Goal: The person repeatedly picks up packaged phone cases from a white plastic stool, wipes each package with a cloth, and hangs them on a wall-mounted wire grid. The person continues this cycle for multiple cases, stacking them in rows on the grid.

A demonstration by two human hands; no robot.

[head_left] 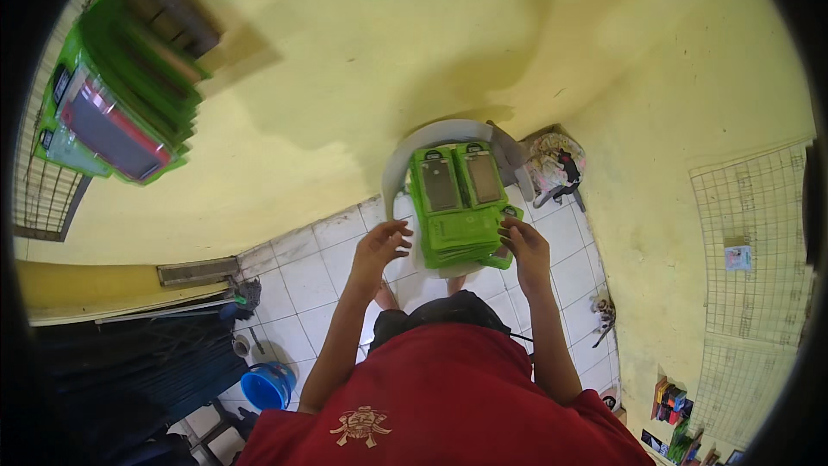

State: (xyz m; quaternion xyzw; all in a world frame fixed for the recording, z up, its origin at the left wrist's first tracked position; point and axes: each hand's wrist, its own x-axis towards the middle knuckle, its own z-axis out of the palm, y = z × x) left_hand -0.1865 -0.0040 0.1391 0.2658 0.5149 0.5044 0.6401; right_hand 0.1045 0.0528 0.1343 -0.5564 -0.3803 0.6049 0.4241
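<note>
A stack of green phone case packs lies on a grey plastic chair in front of me. Two packs on top sit side by side, each with a dark or brownish phone case showing through a clear window. My left hand hovers just left of the stack, fingers apart and holding nothing. On the other side, my right hand has its fingers spread beside the stack's right edge, where some packs stick out. Whether its fingertips touch a pack I cannot tell.
More green phone case packs hang on a wire rack at the upper left. A cloth-filled bag stands right of the chair. A blue bucket is on the tiled floor at lower left. A wire grid hangs on the right wall.
</note>
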